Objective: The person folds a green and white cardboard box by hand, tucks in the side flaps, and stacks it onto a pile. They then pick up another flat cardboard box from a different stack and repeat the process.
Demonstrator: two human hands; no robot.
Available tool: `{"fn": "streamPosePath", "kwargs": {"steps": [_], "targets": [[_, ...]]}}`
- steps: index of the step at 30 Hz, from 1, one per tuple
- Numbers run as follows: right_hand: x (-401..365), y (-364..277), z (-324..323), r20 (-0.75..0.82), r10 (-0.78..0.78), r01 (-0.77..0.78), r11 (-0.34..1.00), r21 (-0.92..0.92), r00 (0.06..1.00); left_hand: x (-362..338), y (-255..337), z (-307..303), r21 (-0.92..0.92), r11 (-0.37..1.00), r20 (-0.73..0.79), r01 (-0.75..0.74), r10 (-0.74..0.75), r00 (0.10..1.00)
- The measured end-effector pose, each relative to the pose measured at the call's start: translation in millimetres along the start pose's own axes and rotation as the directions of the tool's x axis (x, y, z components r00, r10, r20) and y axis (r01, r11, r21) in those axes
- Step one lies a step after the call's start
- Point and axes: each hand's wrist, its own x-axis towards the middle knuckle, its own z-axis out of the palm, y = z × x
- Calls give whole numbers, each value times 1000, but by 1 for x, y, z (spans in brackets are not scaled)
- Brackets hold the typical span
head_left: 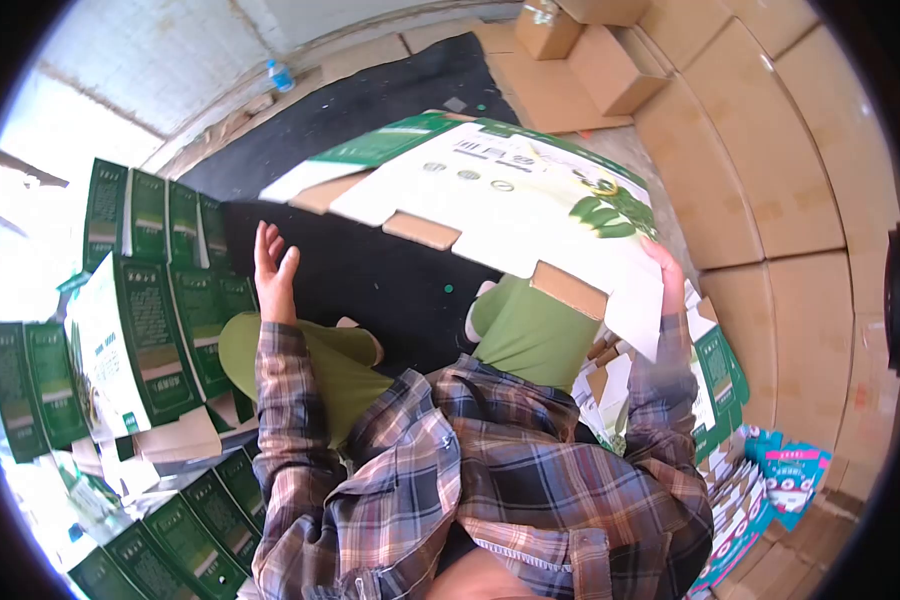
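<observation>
A large flat printed carton sheet [510,190], white and green with a picture of green leaves, is held up above my knees, its near edge cut into tabs. My right hand [663,265] grips its right edge; the fingers are partly hidden there. My left hand [275,268] is raised at the left, away from the sheet, with fingers apart and nothing in it. Beside my left arm stand folded green and white boxes [150,340] in stacked rows.
Brown cartons [750,170] are stacked along the right. An open brown box [615,75] lies at the back. Flat green-white cartons [715,375] and teal packages [790,475] are at my right. A blue bottle [280,76] is near the wall. Black sheeting [350,255] covers the floor.
</observation>
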Motion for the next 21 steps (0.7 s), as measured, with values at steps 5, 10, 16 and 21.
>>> {"fn": "streamPosePath", "kwargs": {"steps": [5,10,16,21], "targets": [[69,3,28,26,226,-215,952,-217,974,20,1,-40,-304,944,-117,-127,95,988],[166,10,-3,-68,294,-301,915,-269,953,10,-4,-34,-412,906,-234,-99,-1,972],[196,44,10,-374,43,-246,822,-514,926,2,-15,-13,-388,921,-235,35,-135,963],[197,80,34,160,-695,338,126,-933,702,0,-18,-6,-341,940,-253,14,-106,962]]}}
